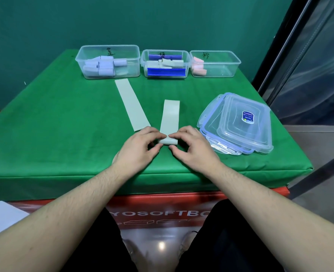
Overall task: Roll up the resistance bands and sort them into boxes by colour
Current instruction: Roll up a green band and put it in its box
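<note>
1. The left hand (137, 147) and the right hand (191, 147) meet at the near end of a pale green band (170, 120) that lies flat on the green tabletop (54, 134).
2. Each grip pinches the small roll started at that near end, thumb and fingertips curled on it from either side; the rest of the band stretches away from the person.
3. A second pale green band (131, 104) lies unrolled just to the left, slanting toward the far boxes, its near end beside the left hand.
4. Three clear boxes stand in a row at the far edge: the left box (108, 61) holds pale blue rolls, the middle box (165, 63) holds pale green rolls between two dark blue pieces, and the right box (215, 63) holds pink rolls at its left end.
5. A stack of clear lids (238, 124) rests to the right of the hands, apart from the band.
</note>
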{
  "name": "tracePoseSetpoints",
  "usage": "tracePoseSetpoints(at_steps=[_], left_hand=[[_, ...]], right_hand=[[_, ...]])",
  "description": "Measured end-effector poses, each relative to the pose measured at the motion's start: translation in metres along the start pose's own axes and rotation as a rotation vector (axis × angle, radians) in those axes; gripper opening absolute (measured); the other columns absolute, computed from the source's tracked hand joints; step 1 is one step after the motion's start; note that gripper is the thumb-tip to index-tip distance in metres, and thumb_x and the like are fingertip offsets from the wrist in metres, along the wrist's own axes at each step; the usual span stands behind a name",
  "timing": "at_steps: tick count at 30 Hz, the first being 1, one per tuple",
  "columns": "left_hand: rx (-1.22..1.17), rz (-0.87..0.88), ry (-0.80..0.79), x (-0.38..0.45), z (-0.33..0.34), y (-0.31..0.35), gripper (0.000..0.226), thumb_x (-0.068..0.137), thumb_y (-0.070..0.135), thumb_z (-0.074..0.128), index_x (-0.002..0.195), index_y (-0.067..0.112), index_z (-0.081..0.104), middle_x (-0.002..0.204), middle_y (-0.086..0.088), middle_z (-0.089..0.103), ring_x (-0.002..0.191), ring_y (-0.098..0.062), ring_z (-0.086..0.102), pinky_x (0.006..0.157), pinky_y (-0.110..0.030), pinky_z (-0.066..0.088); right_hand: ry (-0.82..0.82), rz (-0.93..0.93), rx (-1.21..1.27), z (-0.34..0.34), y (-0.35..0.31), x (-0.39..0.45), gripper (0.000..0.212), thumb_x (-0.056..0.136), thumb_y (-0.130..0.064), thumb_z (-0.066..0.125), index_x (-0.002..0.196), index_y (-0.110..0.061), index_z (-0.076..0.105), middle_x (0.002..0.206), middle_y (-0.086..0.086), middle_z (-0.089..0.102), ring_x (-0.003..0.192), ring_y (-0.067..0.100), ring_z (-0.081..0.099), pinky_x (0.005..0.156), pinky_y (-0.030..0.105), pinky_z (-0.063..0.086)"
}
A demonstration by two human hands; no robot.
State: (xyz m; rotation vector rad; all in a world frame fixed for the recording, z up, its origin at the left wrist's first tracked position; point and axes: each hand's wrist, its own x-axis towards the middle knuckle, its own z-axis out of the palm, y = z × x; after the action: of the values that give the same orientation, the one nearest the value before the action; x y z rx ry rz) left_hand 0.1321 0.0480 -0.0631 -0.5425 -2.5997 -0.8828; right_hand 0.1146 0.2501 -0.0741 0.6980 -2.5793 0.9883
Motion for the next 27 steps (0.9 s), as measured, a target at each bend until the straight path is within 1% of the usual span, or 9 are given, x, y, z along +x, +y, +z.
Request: tracePoseSetpoints(at_steps=[3,6,8,11,13,16,19,23,27], left_hand=[[-0.008,0.000,-0.004,0.0002,-0.0001,-0.0003,0.022,0.091,0.020,0.067,0.113,0.019,0.071,0.107,0.009,0.063,0.093,-0.008,0.059,0.086,-0.022,0.045],[-0.038,0.015,0.004,-0.0024,-0.0008,-0.0001,0.022,0.090,0.019,0.067,0.112,0.020,0.071,0.102,0.012,0.063,0.090,-0.005,0.057,0.085,-0.021,0.045],[-0.056,0.036,0.003,-0.0043,-0.0014,0.0000,0.021,0.088,0.017,0.068,0.109,0.020,0.071,0.099,0.012,0.064,0.088,-0.004,0.057,0.085,-0.021,0.046],[-0.046,0.052,0.001,-0.0052,-0.0018,-0.0005,0.020,0.085,0.017,0.069,0.105,0.020,0.070,0.096,0.010,0.066,0.088,-0.007,0.057,0.085,-0.027,0.048],[-0.044,0.051,-0.009,-0.0054,-0.0015,-0.0004,0.020,0.085,0.019,0.068,0.104,0.020,0.070,0.096,0.010,0.065,0.090,-0.008,0.058,0.085,-0.029,0.048],[-0.044,0.044,-0.027,-0.0051,-0.0019,0.0002,0.024,0.083,0.029,0.064,0.104,0.021,0.069,0.099,0.010,0.062,0.090,-0.009,0.058,0.084,-0.026,0.047],[-0.049,0.030,-0.035,-0.0035,-0.0011,-0.0008,0.026,0.082,0.029,0.073,0.107,0.021,0.071,0.103,0.011,0.060,0.089,-0.009,0.058,0.083,-0.025,0.047],[-0.041,0.021,-0.021,-0.0024,-0.0004,-0.0018,0.023,0.090,0.027,0.070,0.111,0.020,0.071,0.104,0.010,0.062,0.092,-0.009,0.059,0.085,-0.027,0.048],[-0.025,0.026,-0.041,-0.0042,-0.0006,-0.0010,0.028,0.094,0.037,0.062,0.115,0.021,0.070,0.105,0.010,0.062,0.099,-0.012,0.059,0.090,-0.031,0.048]], right_hand=[[-0.001,0.006,0.009,0.0005,0.0012,0.0010,0.029,0.088,-0.027,0.070,0.116,-0.021,0.070,0.101,-0.012,0.055,0.098,0.012,0.053,0.088,0.025,0.043],[0.015,-0.008,0.036,-0.0005,-0.0002,-0.0008,0.028,0.086,-0.025,0.071,0.114,-0.023,0.070,0.099,-0.011,0.059,0.096,0.011,0.055,0.086,0.028,0.045],[0.020,-0.013,0.042,-0.0018,-0.0015,-0.0026,0.027,0.083,-0.024,0.071,0.110,-0.023,0.069,0.098,-0.010,0.062,0.095,0.012,0.056,0.084,0.029,0.046],[0.023,-0.027,0.041,-0.0026,-0.0034,-0.0041,0.021,0.081,-0.025,0.071,0.102,-0.023,0.069,0.096,-0.012,0.064,0.093,0.013,0.057,0.083,0.031,0.046],[0.022,-0.032,0.025,-0.0023,-0.0037,-0.0041,0.020,0.081,-0.025,0.070,0.101,-0.023,0.070,0.094,-0.011,0.064,0.091,0.014,0.055,0.082,0.031,0.045],[0.021,-0.042,-0.036,-0.0013,-0.0041,-0.0035,0.021,0.082,-0.032,0.065,0.101,-0.025,0.069,0.094,-0.012,0.062,0.090,0.015,0.051,0.082,0.030,0.043],[0.023,-0.029,-0.054,-0.0010,-0.0034,-0.0025,0.025,0.083,-0.037,0.062,0.103,-0.023,0.069,0.097,-0.011,0.059,0.093,0.015,0.049,0.084,0.029,0.041],[0.039,-0.033,-0.052,-0.0003,-0.0038,-0.0030,0.025,0.084,-0.031,0.068,0.107,-0.022,0.070,0.099,-0.010,0.059,0.095,0.016,0.050,0.086,0.029,0.042],[0.056,-0.083,-0.018,-0.0002,-0.0030,-0.0040,0.024,0.085,-0.027,0.069,0.109,-0.023,0.069,0.101,-0.009,0.063,0.093,0.018,0.054,0.084,0.033,0.044]])
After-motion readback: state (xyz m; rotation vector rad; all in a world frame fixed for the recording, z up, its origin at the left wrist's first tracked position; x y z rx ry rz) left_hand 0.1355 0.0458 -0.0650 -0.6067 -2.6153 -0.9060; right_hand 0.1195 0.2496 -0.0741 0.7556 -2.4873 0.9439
